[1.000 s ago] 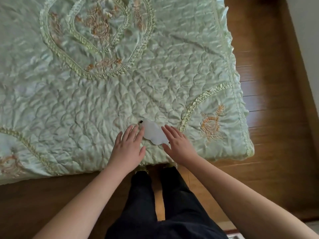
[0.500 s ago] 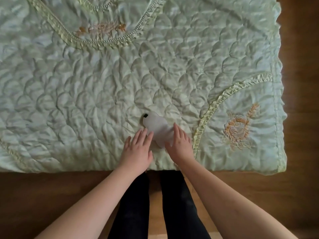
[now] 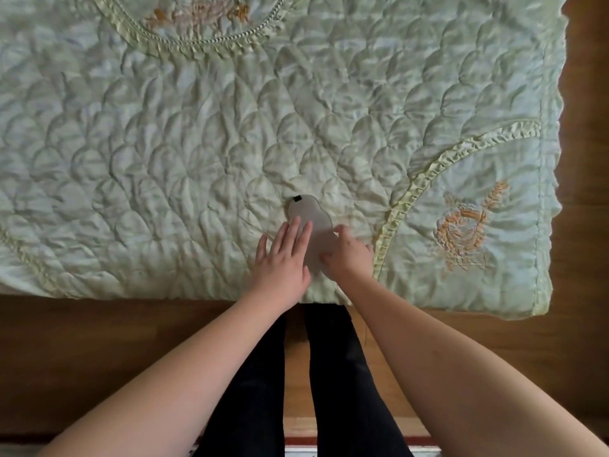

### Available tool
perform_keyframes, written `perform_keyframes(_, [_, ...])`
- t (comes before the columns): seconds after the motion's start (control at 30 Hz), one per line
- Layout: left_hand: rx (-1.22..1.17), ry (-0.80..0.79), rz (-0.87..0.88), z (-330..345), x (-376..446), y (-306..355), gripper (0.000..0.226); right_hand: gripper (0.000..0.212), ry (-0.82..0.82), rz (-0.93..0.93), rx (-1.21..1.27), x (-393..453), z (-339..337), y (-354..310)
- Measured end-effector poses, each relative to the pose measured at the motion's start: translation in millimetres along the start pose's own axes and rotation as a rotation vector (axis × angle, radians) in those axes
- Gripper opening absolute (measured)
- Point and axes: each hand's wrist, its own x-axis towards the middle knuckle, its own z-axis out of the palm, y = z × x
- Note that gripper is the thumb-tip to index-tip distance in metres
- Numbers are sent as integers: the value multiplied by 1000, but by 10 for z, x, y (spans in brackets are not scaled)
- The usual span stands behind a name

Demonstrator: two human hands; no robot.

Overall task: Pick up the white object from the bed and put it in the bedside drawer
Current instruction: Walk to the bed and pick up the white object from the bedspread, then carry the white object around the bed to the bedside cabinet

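A flat white object with a wavy outline and a small black tab at its far end lies on the pale green quilted bedspread, near the bed's front edge. My left hand rests flat with its fingertips on the object's left side. My right hand curls its fingers and thumb around the object's right edge. The near part of the object is hidden under both hands. No drawer is in view.
The bedspread has ruffled trim and orange embroidery at its right corner. Brown wooden floor runs along the front of the bed and to its right. My legs in black trousers stand against the bed edge.
The view has tilted down and closer to the bed. Both hands have slid forward onto the white object, and my right fingers have curled around its edge.
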Motion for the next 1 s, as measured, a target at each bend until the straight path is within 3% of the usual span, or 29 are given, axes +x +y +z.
perform_keyframes(0.1, [-12, 6, 21, -14, -42, 39, 83, 27, -33, -17, -17, -30, -86, -6])
perform_keyframes(0.3, [-67, -113, 63, -125, -146, 18, 88, 24, -108, 3, 266, -294, -375, -4])
perform_keyframes(0.5, [-197, -101, 118, -550, -426, 118, 89, 21, 8, -146, 486, -884, -898, -190])
perform_keyframes(0.6, [-339, 90, 186, -896, -570, 245, 102, 16, 63, -270, 501, -1240, -1201, -325])
perform_keyframes(0.73, [-440, 396, 331, -1390, -763, 369, 112, 42, 169, -480, 543, -1687, -1603, -436])
perform_keyframes(1.0, [-550, 550, 447, -2202, -1107, 666, 116, 32, 609, -669, 469, -2268, -2202, -573])
